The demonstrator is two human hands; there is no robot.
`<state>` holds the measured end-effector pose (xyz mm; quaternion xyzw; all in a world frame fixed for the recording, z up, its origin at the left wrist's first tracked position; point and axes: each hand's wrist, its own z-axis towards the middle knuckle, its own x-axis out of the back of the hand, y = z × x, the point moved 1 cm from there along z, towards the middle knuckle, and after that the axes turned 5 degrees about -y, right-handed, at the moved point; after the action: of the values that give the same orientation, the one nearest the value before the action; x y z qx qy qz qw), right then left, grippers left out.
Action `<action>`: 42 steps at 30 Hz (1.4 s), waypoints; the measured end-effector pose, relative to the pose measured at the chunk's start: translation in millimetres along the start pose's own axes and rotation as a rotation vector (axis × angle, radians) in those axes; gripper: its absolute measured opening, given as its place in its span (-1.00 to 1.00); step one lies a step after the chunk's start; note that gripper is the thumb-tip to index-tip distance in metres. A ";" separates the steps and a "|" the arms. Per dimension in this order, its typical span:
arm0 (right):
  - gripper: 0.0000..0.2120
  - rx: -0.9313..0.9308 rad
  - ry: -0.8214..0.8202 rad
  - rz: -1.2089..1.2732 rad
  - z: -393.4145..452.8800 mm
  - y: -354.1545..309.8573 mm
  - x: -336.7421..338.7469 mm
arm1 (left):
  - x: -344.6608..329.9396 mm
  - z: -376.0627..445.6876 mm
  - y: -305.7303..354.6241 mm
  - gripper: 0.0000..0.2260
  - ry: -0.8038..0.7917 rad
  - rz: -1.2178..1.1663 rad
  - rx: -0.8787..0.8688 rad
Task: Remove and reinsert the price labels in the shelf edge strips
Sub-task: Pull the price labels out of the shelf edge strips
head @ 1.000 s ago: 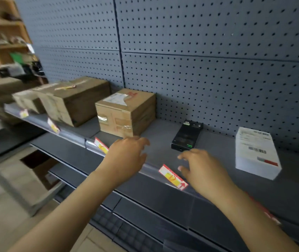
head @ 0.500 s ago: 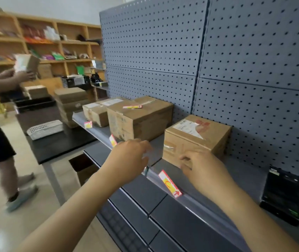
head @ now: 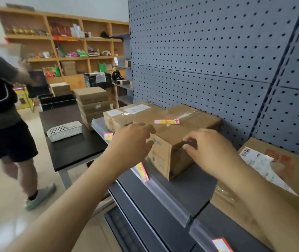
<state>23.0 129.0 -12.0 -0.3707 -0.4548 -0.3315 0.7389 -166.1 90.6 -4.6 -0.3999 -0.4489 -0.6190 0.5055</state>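
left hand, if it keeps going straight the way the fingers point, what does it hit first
Most likely the near cardboard box on the shelf: the left hand has its fingertips right at the box's front top edge, though depth is unclear.

Grey pegboard panels (head: 208, 57) are filling the frame from 12 to 3 o'clock, with a vertical seam running down at 2 o'clock. Wooden shelving (head: 61, 57) is standing against the pale far wall (head: 76, 6) at 11 o'clock, cluttered with small packaged goods, too blurred to identify. A black surface (head: 76, 153) on grey legs is sitting at 9 o'clock, carrying a white slotted basket (head: 64, 130) and a stack of flat brown boxes (head: 93, 104). Beige floor (head: 1, 200) is reflecting soft light at 8 o'clock. A second person (head: 1, 113) in dark shorts is standing at the far left.
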 end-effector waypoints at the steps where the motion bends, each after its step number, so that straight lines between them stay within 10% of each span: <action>1: -0.80 -0.003 -0.001 0.004 11.3 -2.6 -4.6 | -1.5 9.9 -9.6 -0.75 0.003 0.004 -0.006; 13: -0.83 -0.186 0.016 -0.046 120.5 -19.9 -41.3 | -16.5 125.5 -96.8 -0.75 -0.002 -0.007 -0.252; 28: -0.56 -0.216 -0.360 -0.034 157.0 -7.6 -43.7 | -32.5 193.5 -89.0 -0.82 0.041 -0.093 -0.420; 42: -0.83 -0.333 0.016 0.044 122.0 -30.7 -21.4 | -20.8 181.3 -82.4 -0.80 0.130 -0.003 -0.548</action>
<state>-62.3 220.4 14.0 -0.4954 -0.3795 -0.3888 0.6779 -236.2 277.3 13.5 -0.4804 -0.2322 -0.7423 0.4052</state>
